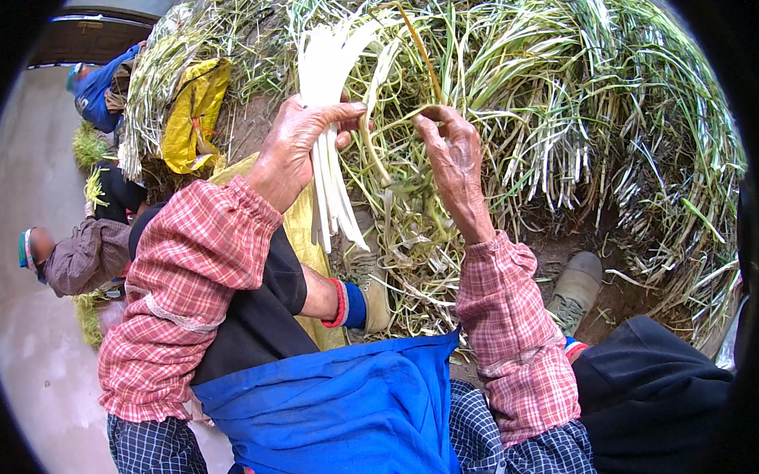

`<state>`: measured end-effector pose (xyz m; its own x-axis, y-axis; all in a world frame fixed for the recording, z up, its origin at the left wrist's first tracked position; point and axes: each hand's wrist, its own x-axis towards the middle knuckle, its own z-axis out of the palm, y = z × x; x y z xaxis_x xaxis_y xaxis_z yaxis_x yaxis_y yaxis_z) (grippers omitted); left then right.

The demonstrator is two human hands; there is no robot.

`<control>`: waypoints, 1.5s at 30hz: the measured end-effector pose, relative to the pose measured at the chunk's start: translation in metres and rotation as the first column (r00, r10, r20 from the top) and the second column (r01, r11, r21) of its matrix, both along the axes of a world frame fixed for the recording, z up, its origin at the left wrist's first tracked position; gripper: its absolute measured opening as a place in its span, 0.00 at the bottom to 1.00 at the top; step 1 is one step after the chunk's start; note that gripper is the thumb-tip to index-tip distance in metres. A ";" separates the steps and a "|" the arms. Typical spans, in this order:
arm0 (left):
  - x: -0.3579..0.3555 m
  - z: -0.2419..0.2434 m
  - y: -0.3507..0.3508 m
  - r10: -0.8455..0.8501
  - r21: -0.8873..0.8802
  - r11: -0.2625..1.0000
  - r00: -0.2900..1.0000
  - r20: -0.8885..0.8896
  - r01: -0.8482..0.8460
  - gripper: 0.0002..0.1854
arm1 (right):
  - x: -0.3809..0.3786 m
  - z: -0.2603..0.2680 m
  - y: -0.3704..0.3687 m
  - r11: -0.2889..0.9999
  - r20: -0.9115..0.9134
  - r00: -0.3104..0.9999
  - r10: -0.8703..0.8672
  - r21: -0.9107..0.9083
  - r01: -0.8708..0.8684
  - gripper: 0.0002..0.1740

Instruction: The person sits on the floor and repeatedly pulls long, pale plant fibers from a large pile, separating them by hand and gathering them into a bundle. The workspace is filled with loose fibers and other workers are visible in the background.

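My left hand (301,142) grips a bunch of white, blanched-looking stalks (326,63), probably garlic chives or a similar leafy vegetable. The stalks fan out above the fist, and their cut-looking lower ends (338,207) hang below it. A limp yellowish leaf (383,64) droops beside my left thumb. To the right, my right hand (455,153) pinches a thin yellow-green strand (400,119) between thumb and forefinger. A brown dry stem (420,47) rises just above those fingertips; whether it is held I cannot tell.
A large heap of long green-and-white stalks (532,106) covers the ground ahead. Loose trimmings (412,280) lie between my shoes. A yellow woven sack (194,124) rests at left, and a yellow sheet (313,233) lies beneath my leg. Two people (89,259) sit farther left.
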<state>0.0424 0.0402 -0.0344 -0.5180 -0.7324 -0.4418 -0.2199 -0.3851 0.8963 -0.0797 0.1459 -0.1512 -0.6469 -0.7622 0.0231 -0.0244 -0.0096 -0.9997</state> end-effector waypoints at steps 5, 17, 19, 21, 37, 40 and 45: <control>0.004 -0.002 -0.004 0.027 -0.041 0.999 0.999 0.041 -0.025 0.11 | -0.004 0.034 0.005 0.958 0.322 0.908 0.267 -0.187 -0.216 0.24; 0.011 -0.008 -0.004 0.085 -0.178 0.981 0.995 0.053 -0.075 0.11 | 0.013 0.008 0.004 0.951 0.449 0.839 0.308 -0.162 -0.263 0.16; 0.010 -0.009 0.000 0.090 -0.207 0.975 0.996 0.025 -0.083 0.12 | 0.002 0.024 0.007 0.957 -0.148 0.980 0.134 0.275 -0.090 0.20; 0.007 -0.006 -0.001 0.071 -0.214 0.975 0.994 0.079 -0.052 0.12 | -0.001 0.036 0.003 0.987 -0.332 0.943 -0.023 0.143 0.075 0.24; -0.015 -0.001 0.018 0.127 -0.051 0.990 0.992 -0.023 -0.128 0.12 | 0.013 0.026 -0.018 0.972 0.677 0.728 0.104 -0.223 0.069 0.10; -0.008 -0.002 0.012 0.051 -0.026 0.998 0.998 -0.026 -0.052 0.12 | 0.006 0.020 -0.017 0.971 0.656 0.742 0.141 -0.239 0.027 0.10; 0.002 -0.009 0.008 -0.052 0.030 0.998 0.997 -0.062 0.054 0.12 | -0.013 -0.001 -0.018 0.975 0.590 0.804 0.071 -0.210 0.068 0.10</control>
